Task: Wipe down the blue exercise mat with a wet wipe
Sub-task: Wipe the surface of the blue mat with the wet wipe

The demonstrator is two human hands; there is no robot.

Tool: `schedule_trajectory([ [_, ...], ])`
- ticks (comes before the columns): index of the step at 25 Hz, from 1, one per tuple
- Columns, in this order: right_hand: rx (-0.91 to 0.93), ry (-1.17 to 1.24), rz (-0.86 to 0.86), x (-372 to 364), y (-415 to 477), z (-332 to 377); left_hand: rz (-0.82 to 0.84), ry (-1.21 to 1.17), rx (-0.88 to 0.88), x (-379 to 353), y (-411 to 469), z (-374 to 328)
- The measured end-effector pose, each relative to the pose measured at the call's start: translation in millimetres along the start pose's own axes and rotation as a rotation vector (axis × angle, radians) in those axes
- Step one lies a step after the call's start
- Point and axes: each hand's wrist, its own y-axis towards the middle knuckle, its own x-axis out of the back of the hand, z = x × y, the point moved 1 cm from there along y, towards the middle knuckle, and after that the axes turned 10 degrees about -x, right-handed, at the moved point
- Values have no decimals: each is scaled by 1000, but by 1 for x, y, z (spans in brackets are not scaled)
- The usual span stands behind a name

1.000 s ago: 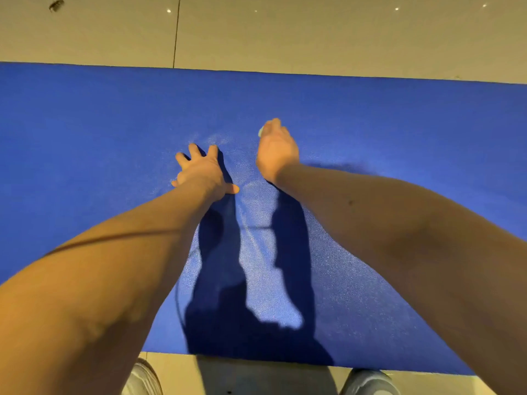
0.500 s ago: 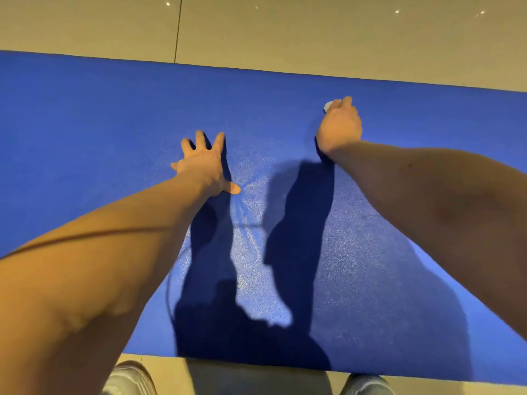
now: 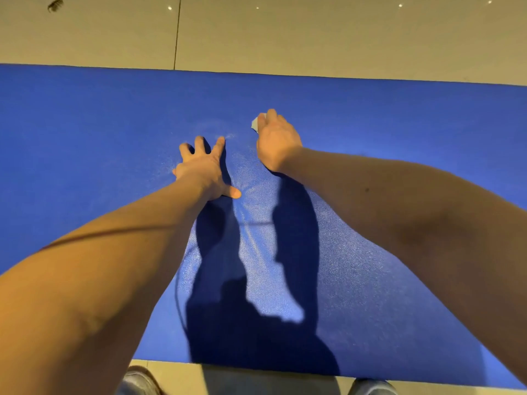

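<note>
Blue exercise mat lies flat on the tiled floor, running across your view from left to right, with your shoes at its near edge. Your right grip is curled over the wet wipe, of which only a pale corner shows past the fingers, and presses it to the mat.

Half a second ago that grip was out to the right and nearer the far edge. It has now swung back in and sits just beside your left grip, about where it was a second ago. So you are stroking side to side over the same central band, and I judge little new ground is being covered. Your left grip has not shifted: it lies flat, fingers spread wide, holding nothing, pinning the mat.

The far edge lies a little beyond your right grip, with bare floor past it. The mat runs out of view on both sides, so there is open room each way. Your planted left arm blocks strokes going left, so lift it first.
</note>
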Motion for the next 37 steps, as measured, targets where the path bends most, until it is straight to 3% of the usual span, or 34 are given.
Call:
schedule_trajectory([
  [2,-21,-54,-57,15,8,-23,-1,6,2,1,0,1],
  [5,-219,-98,-162,38,29,-69,4,5,-5,1,-1,2],
  [9,-407,-73,-172,45,42,-80,5,-5,-14,2,-2,2],
  [13,-197,99,-157,29,39,-22,9,-23,-17,1,1,2],
  [17,-5,27,-42,15,40,7,-6,-32,-22,0,3,4],
  [20,-67,5,-80,34,54,-27,-7,-18,-21,-1,3,6],
  [23,-277,19,-192,55,71,-66,-17,-7,-23,-3,4,7],
  [26,-363,-10,-201,48,87,-58,-31,-21,-21,-5,5,8],
  [28,-335,18,-174,41,90,-30,-34,-22,-20,-5,6,8],
  [31,-236,368,-75,35,81,19,-36,-33,-16,-4,7,6],
  [33,-222,408,-77,26,81,40,-36,-29,-18,-5,6,6],
  [37,-73,80,-67,30,82,37,-33,-45,-23,-5,8,7],
])
